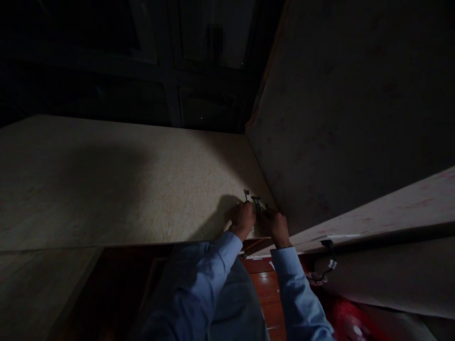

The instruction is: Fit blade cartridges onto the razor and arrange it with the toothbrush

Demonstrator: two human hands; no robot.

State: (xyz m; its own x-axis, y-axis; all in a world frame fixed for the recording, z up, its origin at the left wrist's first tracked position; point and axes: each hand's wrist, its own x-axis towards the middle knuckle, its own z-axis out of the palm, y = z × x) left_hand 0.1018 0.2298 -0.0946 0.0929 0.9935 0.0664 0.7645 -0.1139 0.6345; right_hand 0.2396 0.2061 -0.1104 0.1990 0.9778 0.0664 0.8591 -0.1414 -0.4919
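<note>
Both my hands are raised to a small metal fitting (256,201) fixed on a pale speckled board (124,184), close to where it meets an upright panel. My left hand (242,219) is curled closed against the fitting's left side. My right hand (275,225) is closed just right of it, fingers bent around something small that I cannot make out. Blue sleeves cover both forearms. The scene is very dim.
An upright pale panel (348,104) stands at the right, forming a corner with the board. A second board edge (384,227) runs bottom right with a dark cable clip (329,258) hanging from it. Reddish wooden floor (266,293) lies below. Dark cabinets (199,61) fill the background.
</note>
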